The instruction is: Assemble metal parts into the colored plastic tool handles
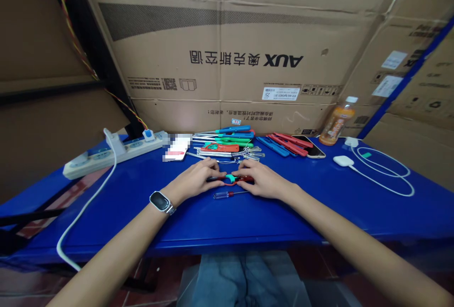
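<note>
My left hand (200,176) pinches a slim dark piece (213,179), with the thumb below and the fingers above. Opposite it, my right hand (264,180) is closed on a slim red casing (250,179). Between the fingertips show a green part (231,178) and a red strip (230,184) curving under it. Whether these pieces are joined is hidden by my fingers. Just below the hands lies a small screwdriver (222,195) with a clear purplish handle, its shaft pointing right toward my right thumb.
Behind my hands lie several screwdrivers and green and orange-handled tools (227,148). Red and blue casings (289,144) and a phone (315,147) sit right of them. A drink bottle (338,120), white charger (343,161) and power strip (102,154) flank the blue table (198,224).
</note>
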The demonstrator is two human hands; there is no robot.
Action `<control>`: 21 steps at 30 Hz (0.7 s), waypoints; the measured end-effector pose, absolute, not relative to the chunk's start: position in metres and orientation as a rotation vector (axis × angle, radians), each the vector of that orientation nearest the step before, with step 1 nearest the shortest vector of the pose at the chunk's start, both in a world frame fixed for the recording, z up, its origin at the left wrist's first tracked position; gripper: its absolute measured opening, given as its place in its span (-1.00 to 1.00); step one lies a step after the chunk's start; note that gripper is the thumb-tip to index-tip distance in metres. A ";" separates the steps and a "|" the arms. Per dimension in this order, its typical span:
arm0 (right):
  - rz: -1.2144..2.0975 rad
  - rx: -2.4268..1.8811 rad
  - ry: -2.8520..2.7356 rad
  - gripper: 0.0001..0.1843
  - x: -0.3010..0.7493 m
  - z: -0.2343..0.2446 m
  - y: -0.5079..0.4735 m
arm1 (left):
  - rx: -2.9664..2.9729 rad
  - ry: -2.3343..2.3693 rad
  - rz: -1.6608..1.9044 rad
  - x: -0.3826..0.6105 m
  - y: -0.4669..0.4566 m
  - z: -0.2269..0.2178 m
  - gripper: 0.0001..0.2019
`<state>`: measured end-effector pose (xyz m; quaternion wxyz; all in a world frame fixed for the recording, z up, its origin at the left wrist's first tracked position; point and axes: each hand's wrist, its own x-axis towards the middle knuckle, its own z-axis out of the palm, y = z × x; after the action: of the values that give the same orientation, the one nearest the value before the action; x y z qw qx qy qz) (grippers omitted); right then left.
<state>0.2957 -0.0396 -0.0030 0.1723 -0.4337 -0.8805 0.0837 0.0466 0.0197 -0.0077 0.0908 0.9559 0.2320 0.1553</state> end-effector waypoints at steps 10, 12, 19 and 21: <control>0.072 -1.276 -2.574 -0.66 0.292 -0.001 -0.046 | 2.923 0.694 0.462 0.048 0.018 -0.004 -0.73; 0.073 -1.265 -2.556 -0.66 0.292 -0.003 -0.046 | 2.942 0.670 0.451 0.047 0.019 -0.004 -0.75; 0.021 -1.366 -2.491 -0.66 0.284 0.003 -0.045 | 2.983 0.642 0.455 0.043 0.017 -0.009 -0.78; 0.016 -1.380 -2.505 -0.68 0.278 0.009 -0.043 | 2.979 0.642 0.476 0.042 0.017 -0.010 -0.77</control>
<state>0.2776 -0.0429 0.0090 0.1405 -0.4778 -0.8672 0.0057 0.0415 0.0166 -0.0103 0.0284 0.9655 0.2079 0.1543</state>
